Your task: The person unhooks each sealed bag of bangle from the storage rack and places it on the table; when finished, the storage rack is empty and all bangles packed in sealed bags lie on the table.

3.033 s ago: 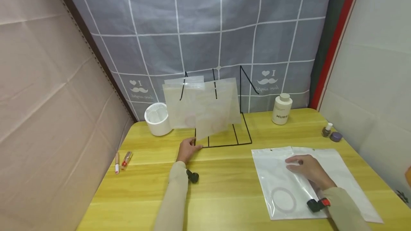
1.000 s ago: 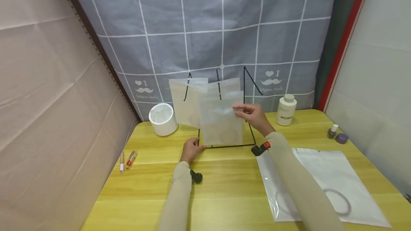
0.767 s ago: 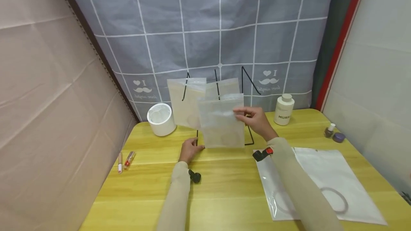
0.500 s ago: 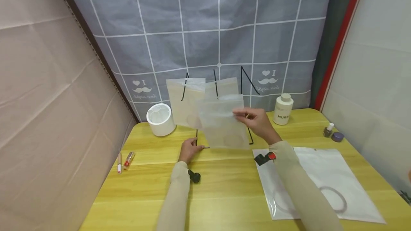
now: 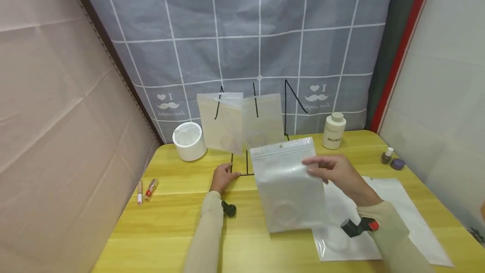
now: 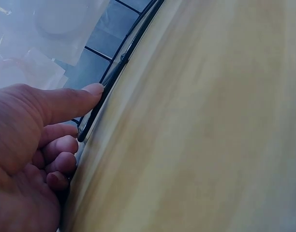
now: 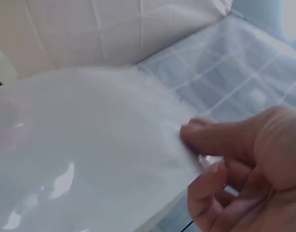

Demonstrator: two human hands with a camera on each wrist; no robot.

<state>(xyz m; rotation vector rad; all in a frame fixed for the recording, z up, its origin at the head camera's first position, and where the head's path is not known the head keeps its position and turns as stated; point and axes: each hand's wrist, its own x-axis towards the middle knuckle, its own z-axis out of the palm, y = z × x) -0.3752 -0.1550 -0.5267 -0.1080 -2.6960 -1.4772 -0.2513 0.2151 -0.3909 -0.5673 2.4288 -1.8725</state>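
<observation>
My right hand (image 5: 342, 176) pinches the right edge of a white zip bag (image 5: 288, 188), held tilted above the table, in front of the rack. A round ring shape shows faintly through its lower part. In the right wrist view, thumb and fingertips meet on the bag's edge. My left hand (image 5: 222, 178) grips the front left corner of a black wire rack (image 5: 285, 108), thumb on the bar and fingers curled by the corner in the left wrist view. On the rack's left hook hangs a zip bag (image 5: 217, 123), and another zip bag (image 5: 263, 117) hangs on the middle hook.
White zip bags (image 5: 401, 210) lie flat on the right of the table, partly under the right arm. A white round holder (image 5: 189, 151) stands left of the rack. Behind right are a white bottle (image 5: 334, 132), nail polish (image 5: 386, 156) and a purple jar (image 5: 397, 164); two lip tubes (image 5: 150, 189) lie left.
My right hand went from the flat bags to the middle hook, took a zip bag off it, and brought it forward and right. The left hand stays at the rack's corner.
</observation>
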